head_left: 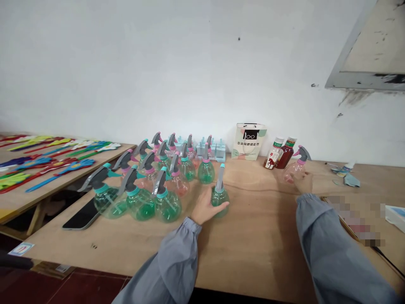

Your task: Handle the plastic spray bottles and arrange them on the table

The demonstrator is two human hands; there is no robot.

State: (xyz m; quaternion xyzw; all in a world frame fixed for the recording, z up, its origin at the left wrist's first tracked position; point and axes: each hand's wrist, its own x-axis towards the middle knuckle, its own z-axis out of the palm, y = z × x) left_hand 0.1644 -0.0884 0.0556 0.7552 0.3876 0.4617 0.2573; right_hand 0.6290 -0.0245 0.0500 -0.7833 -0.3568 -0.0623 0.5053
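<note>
My left hand (205, 206) is wrapped round the body of a clear green spray bottle (221, 197) with a grey and teal trigger head, upright at the table's middle. Its thumb lies across the near side; the other fingers are mostly hidden behind the bottle. To the right, my right hand (303, 183) grips a clear pink spray bottle (291, 172) with a grey and pink head, fingers partly hidden. Left of my left hand stand several more spray bottles, among them a green one (168, 206) in front and a pink one (181, 184) behind it.
Two dark red drink bottles (286, 154) and a paper bag (249, 145) stand by the wall. A black phone (82, 216) lies beside the bottle group; another device (354, 219), partly blurred, lies at right. Colourful hand-shaped items (60, 169) cover the left table.
</note>
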